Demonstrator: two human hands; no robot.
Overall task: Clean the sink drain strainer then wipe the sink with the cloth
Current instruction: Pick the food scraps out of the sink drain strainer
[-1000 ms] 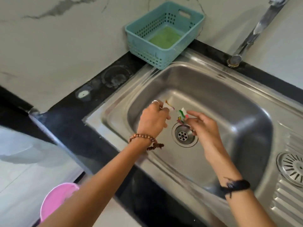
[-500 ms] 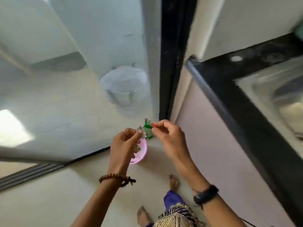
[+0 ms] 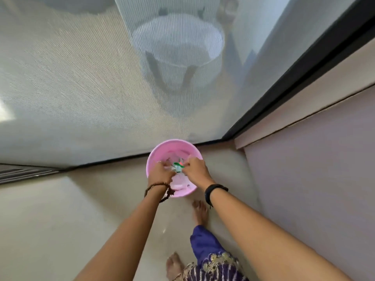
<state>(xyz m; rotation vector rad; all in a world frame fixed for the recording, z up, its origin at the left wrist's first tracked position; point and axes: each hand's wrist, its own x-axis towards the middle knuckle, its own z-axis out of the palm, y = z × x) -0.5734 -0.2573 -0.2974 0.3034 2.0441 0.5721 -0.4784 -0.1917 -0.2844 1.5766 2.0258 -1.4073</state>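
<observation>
While both hands reach down over the pink bin (image 3: 153,159) on the floor, the left hand (image 3: 161,173) and right hand (image 3: 194,169) each pinch scraps of green-and-white debris (image 3: 178,166) between them, directly above the bin's opening; finger detail is blurred.

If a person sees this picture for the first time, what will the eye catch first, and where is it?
The pink bin on the pale floor, just below the middle of the view, draws the eye first. Directly above it the left hand and the right hand pinch green and white scraps between them. Behind a mesh screen that fills the upper part stands a white bucket.
</observation>
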